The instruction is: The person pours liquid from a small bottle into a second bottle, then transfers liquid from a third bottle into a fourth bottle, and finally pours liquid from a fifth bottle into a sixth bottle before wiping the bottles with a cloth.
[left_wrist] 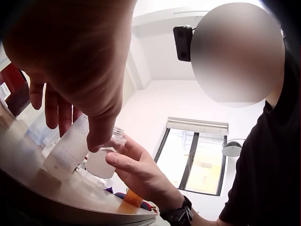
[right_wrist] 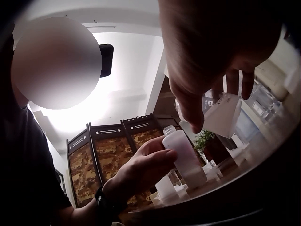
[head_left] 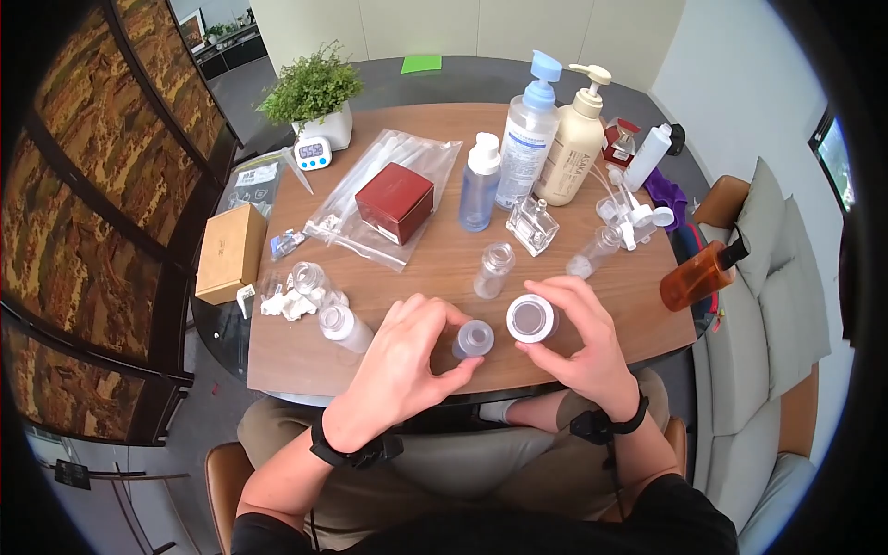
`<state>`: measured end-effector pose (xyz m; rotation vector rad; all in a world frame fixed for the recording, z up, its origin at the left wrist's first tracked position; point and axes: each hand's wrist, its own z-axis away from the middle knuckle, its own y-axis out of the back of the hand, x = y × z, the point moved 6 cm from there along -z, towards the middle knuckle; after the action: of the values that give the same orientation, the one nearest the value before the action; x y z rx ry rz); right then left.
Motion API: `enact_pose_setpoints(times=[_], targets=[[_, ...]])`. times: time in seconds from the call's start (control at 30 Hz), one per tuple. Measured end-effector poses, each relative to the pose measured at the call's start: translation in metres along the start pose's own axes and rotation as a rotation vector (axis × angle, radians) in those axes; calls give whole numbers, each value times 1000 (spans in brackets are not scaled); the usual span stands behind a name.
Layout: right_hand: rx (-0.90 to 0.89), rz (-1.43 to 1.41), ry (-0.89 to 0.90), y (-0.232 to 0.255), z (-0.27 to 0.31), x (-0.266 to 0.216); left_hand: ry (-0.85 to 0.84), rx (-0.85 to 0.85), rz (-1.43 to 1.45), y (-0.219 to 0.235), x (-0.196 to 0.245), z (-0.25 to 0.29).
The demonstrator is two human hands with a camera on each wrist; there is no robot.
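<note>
At the table's near edge my left hand (head_left: 435, 347) grips a small frosted bottle (head_left: 474, 339) that stands upright with its neck uncapped. Right beside it my right hand (head_left: 555, 319) holds a white open-topped jar (head_left: 532, 319), fingers curled round its side. In the left wrist view my thumb (left_wrist: 101, 136) and fingers wrap the frosted bottle (left_wrist: 70, 148), and the right hand (left_wrist: 141, 174) cups the jar (left_wrist: 109, 153) next to it. The right wrist view shows the left hand (right_wrist: 141, 169) around the small bottle (right_wrist: 184, 157) and the jar (right_wrist: 221, 115) under my right fingers.
Behind stand a clear small bottle (head_left: 493, 270), a glass perfume bottle (head_left: 533, 225), a blue bottle (head_left: 479, 183), two pump bottles (head_left: 529, 129), and a red box (head_left: 395, 202) on a plastic bag. Another bottle (head_left: 347, 326) lies left. An amber bottle (head_left: 698, 275) overhangs the right edge.
</note>
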<state>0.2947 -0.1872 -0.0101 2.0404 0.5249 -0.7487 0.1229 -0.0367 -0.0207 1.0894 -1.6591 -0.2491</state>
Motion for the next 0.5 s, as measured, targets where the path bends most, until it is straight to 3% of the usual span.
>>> enact_pose_setpoints(times=[0.13,0.33,0.5], targets=[[28,109,78,4,-5,-15,-19,35,37,1,0,2],[81,125,-4,4,-15,-32,-64,129,21,24,17,6],[107,119,-42,-1,-25,-41,-28,53,-78,22,6,6]])
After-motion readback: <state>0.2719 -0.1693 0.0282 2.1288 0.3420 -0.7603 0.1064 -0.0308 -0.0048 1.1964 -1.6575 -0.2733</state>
